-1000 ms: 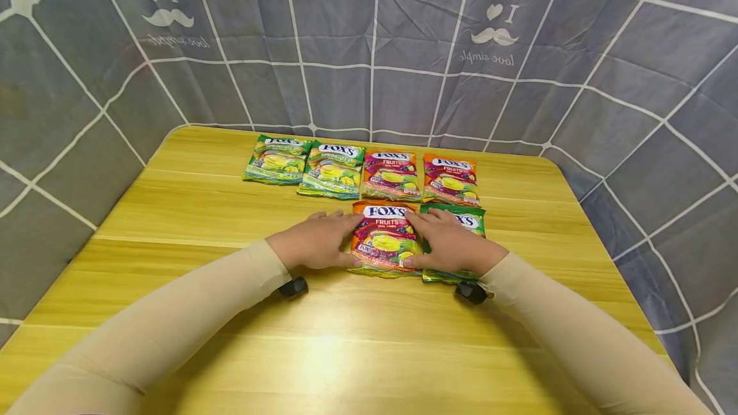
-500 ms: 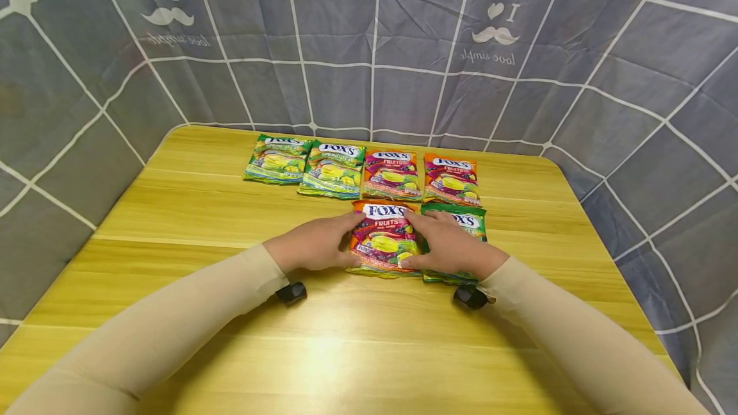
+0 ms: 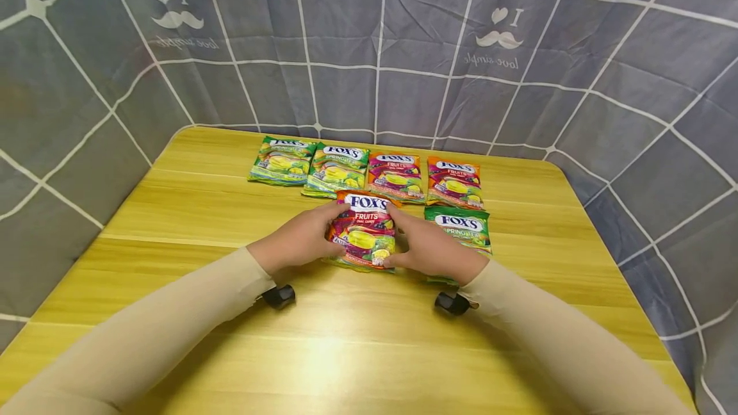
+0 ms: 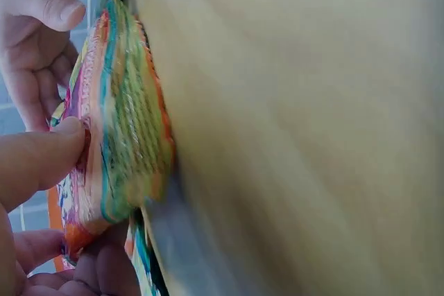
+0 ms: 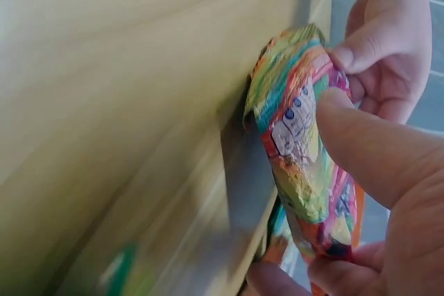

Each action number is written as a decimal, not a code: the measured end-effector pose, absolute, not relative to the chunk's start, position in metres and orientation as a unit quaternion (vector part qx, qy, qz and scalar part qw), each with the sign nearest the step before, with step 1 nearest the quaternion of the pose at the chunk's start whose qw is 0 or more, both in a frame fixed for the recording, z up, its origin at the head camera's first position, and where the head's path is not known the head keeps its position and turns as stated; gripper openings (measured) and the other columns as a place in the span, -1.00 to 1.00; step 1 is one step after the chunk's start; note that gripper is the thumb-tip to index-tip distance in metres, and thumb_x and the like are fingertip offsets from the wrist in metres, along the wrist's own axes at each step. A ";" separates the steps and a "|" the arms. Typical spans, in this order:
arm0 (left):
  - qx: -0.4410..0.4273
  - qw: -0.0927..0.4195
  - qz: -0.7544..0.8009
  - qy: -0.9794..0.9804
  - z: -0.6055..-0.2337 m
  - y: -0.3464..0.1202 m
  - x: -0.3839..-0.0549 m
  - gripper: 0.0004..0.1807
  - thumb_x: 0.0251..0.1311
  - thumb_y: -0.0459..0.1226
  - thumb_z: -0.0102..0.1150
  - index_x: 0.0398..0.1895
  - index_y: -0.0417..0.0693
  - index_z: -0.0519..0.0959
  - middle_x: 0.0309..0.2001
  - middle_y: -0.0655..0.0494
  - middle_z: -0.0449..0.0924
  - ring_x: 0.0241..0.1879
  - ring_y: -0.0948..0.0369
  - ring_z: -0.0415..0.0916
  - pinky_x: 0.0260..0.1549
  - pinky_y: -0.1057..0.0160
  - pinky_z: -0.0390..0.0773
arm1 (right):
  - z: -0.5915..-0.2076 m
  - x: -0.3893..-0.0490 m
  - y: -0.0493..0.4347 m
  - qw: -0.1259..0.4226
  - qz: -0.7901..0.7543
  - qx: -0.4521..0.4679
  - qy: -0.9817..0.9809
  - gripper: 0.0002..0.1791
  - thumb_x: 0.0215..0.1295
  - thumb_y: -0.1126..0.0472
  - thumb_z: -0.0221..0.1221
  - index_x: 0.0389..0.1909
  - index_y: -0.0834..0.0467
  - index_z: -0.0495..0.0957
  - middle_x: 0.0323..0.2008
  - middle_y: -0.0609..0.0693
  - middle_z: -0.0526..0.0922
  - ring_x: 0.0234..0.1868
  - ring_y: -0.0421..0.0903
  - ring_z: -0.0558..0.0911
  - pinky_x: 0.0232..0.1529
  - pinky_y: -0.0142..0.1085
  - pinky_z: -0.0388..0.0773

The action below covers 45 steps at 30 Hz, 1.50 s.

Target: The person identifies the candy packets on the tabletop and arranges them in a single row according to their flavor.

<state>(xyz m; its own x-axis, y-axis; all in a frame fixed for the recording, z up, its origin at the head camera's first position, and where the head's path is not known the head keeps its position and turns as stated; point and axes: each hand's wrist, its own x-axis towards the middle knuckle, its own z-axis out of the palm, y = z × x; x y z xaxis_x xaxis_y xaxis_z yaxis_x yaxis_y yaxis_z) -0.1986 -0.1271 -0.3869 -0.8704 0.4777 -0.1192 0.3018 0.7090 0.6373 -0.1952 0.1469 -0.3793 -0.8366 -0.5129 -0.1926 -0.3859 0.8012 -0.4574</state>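
Note:
Between both hands is an orange and purple Fox's Fruits candy bag (image 3: 363, 229). My left hand (image 3: 302, 239) grips its left side, thumb at the lower edge and fingers along the far side. The bag's right side is held by my right hand (image 3: 432, 245) in the same way. In the left wrist view the candy bag (image 4: 118, 123) stands a little off the wood, with fingers curled under it. The right wrist view shows the thumb (image 5: 361, 136) on its printed face. Partly behind my right hand lies a green Spring Tea candy bag (image 3: 461, 226).
Along the back of the wooden table (image 3: 323, 351) lie two green Spring Tea bags (image 3: 282, 162) (image 3: 337, 170) and two Fruits bags (image 3: 396, 178) (image 3: 455, 183) in a row. A grey curtain with white grid lines (image 3: 346, 37) hangs behind the table's far edge.
The Fruits bag between my hands has risen and shifted left, now overlapping the back row in the head view. Both hands moved left with it, uncovering more of the green bag at right.

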 end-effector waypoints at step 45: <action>0.070 0.199 0.257 0.943 -0.371 -0.409 -0.214 0.03 0.32 -0.08 0.40 0.65 -0.32 0.04 0.35 -0.60 0.34 0.12 -0.21 0.44 0.06 0.03 0.51 | -0.390 -0.246 -0.157 0.176 -0.051 -0.258 0.949 -0.05 0.31 -0.64 -0.03 0.64 -0.59 -0.19 0.65 -0.22 0.10 0.55 -0.07 0.15 0.47 -0.17 0.14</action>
